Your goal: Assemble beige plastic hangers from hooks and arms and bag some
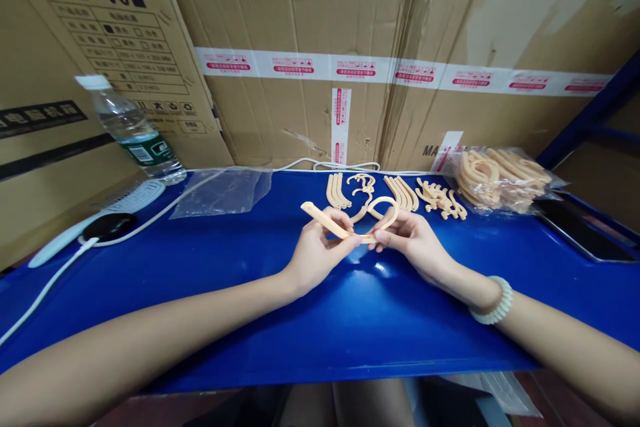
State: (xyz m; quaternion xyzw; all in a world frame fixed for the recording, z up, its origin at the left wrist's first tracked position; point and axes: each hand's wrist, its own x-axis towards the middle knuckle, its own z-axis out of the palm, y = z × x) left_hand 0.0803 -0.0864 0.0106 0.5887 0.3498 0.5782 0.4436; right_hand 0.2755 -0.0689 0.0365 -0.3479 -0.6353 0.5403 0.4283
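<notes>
1. The blue table (225, 340) spreads beneath both forearms, its front edge just before the person's lap.
2. A pale coiled band (495, 303) circles the right wrist.
3. The left hand (317, 253) pinches a tan piece (325, 221) between thumb and fingers, on its straight arm's lower end.
4. The right hand (417, 240) grips the same piece near the base of its hooked loop, fingers closed. The piece is held up above the middle of the table; whether it is one part or several joined, I cannot tell.
5. To the left lie a black rounded object (113, 227), a white cord (83, 253) meeting it, and a pale brush (143, 197).
6. At the right is a dark flat device (590, 227).
7. Behind the hands, from left to right: tan strips (339, 191) side by side, small hooks (363, 183), more strips (401, 193), and a heap of little parts (440, 197).
8. Right of the heap sits a clear bag of tan parts (500, 177); far left, a green-labelled bottle (145, 147).
9. Cardboard (300, 20) crossed by printed tape (320, 67) stands behind everything.
</notes>
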